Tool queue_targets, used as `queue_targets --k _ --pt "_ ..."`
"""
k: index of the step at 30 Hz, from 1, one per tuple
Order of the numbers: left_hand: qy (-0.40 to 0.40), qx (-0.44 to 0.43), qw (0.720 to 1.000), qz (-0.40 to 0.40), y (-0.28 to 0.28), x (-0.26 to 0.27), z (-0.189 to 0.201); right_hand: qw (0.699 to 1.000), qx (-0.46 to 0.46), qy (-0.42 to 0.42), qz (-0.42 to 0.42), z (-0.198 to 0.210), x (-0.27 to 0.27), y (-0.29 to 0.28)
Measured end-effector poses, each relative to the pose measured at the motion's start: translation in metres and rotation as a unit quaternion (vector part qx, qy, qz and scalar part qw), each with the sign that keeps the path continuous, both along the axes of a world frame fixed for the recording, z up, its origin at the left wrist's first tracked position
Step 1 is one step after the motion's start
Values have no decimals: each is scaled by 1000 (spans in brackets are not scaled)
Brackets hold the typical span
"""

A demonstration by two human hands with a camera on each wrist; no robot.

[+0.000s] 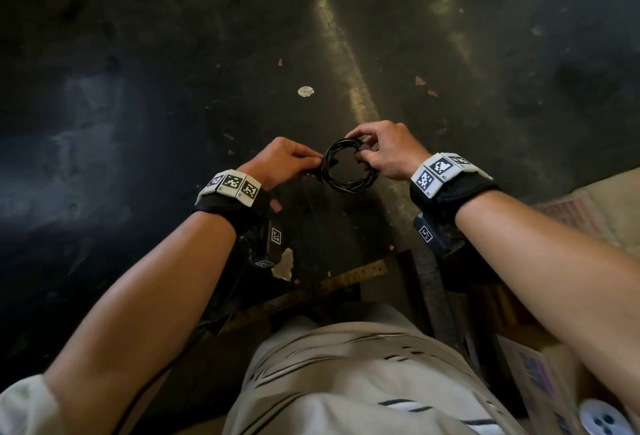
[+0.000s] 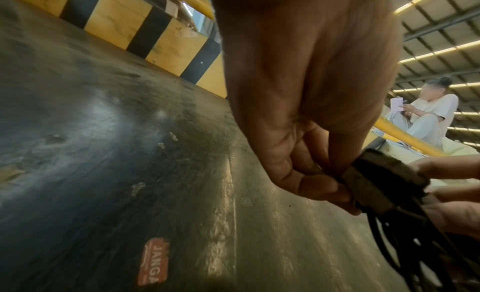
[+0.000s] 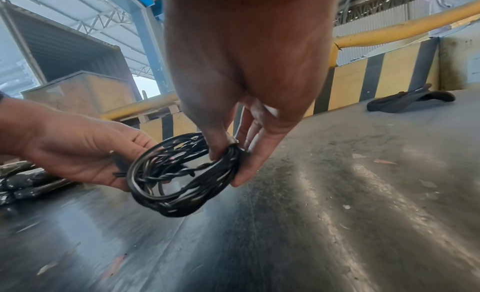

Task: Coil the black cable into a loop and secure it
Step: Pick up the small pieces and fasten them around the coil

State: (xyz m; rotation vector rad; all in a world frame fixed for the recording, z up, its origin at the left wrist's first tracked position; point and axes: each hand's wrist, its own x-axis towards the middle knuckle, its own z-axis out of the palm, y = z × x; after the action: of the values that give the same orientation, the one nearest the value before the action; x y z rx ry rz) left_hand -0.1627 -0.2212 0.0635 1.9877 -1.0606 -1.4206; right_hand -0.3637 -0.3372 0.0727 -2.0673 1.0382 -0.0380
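The black cable (image 1: pixel 346 185) is wound into a small round coil of several turns, held in the air between both hands above a dark floor. My left hand (image 1: pixel 287 160) pinches the coil's left side; in the left wrist view its fingers (image 2: pixel 311 185) close on a dusty wrapped section of the black cable (image 2: pixel 369 185). My right hand (image 1: pixel 384 154) grips the coil's right side. In the right wrist view the thumb and fingers of my right hand (image 3: pixel 233 148) clamp the black cable (image 3: pixel 176 183) bundle, and a thinner strand twists round some turns.
Dark scuffed floor (image 1: pixel 173 88) with scraps and a white disc (image 1: pixel 306 91). Yellow-and-black striped barrier (image 2: pixel 145 29) and yellow rail (image 3: pixel 389 29) edge it. A dark object (image 3: pixel 410 99) lies far right. Another person (image 2: pixel 426 111) sits beyond the rail. Boxes (image 1: pixel 571 219) are at my right.
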Motion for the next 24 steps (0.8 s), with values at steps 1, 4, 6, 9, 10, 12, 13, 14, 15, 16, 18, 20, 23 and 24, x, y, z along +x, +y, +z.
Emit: queue_targets --k 1,4,6,9,10,12,13,14,15,16,18,20,23,24 --pt "16 4 1000 9 1 0 -1 1000 -4 2 -1 0 1 1" --pt "81 24 995 61 2 -1 -2 1000 -8 9 -5 -2 2 4" --pt "141 47 984 93 2 1 0 1000 -9 9 -14 -5 3 7" --pt "195 61 976 79 7 8 0 999 -16 17 -25 -9 4 9" --pt "201 63 975 68 10 11 -2 999 -18 20 -27 -9 4 10" --pt "209 65 974 65 14 13 -6 999 -21 19 -27 -10 5 11" --pt "211 63 973 67 16 12 -7 999 -22 19 -27 -11 5 12" --pt "205 62 974 74 16 12 -7 999 -23 19 -27 -11 6 13" --pt "199 59 975 80 17 11 -8 999 -24 20 -26 -12 7 13" --pt "189 59 977 80 17 10 -8 999 -26 21 -25 -12 7 14" --pt "162 61 982 77 17 7 -9 999 -28 21 -24 -14 9 14" --pt "128 70 986 74 17 4 -12 999 -27 20 -23 -16 11 15" --pt "88 78 991 71 17 -2 -14 999 -13 21 -32 -23 14 17" --pt "77 74 991 75 16 -4 -14 999 -9 21 -37 -25 15 18"
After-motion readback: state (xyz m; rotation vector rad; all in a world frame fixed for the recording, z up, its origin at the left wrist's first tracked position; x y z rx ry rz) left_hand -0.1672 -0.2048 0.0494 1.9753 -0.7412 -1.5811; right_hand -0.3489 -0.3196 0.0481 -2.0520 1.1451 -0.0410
